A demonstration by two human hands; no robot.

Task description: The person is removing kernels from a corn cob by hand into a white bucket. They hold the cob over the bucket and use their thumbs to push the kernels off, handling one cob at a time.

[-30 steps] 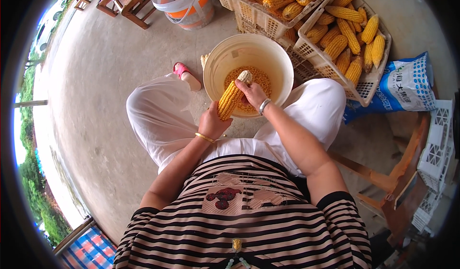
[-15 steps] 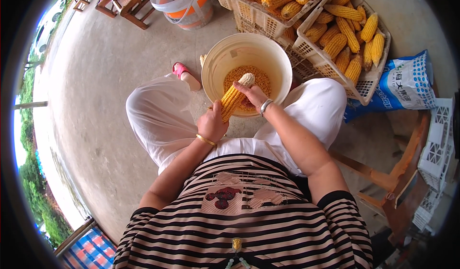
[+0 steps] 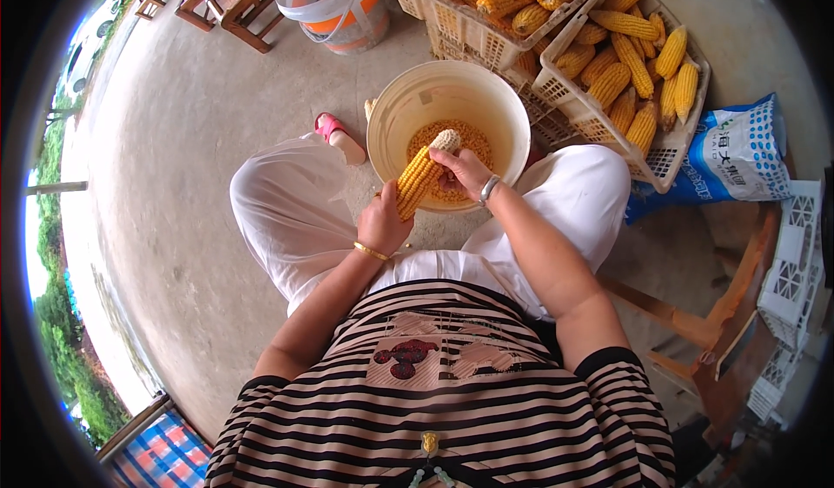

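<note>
A yellow corn cob [image 3: 418, 180] slants over the near rim of a white bucket [image 3: 388, 106]. Its far tip is bare and pale, stripped of kernels. My left hand [image 3: 382, 224] is closed round the cob's near end, a gold bangle at that wrist. Near the bare tip, my right hand [image 3: 466, 174] grips the cob, thumb against the kernels; its other fingers are partly hidden. A silver bangle is on the right wrist. Loose kernels [image 3: 473, 145] cover the bucket's bottom beneath the cob.
Plastic crates [image 3: 556, 106] of corn cobs [image 3: 638, 62] stand beyond the bucket and to its right. A blue and white sack [image 3: 730, 154] lies beside them. At the far left are an orange-banded clear bucket [image 3: 339, 19] and wooden chairs [image 3: 243, 6]. A wooden frame [image 3: 721, 314] stands at right.
My right hand has shifted slightly right and nearer me, its thumb moving along the cob by the bare tip. The left hand keeps its hold.
</note>
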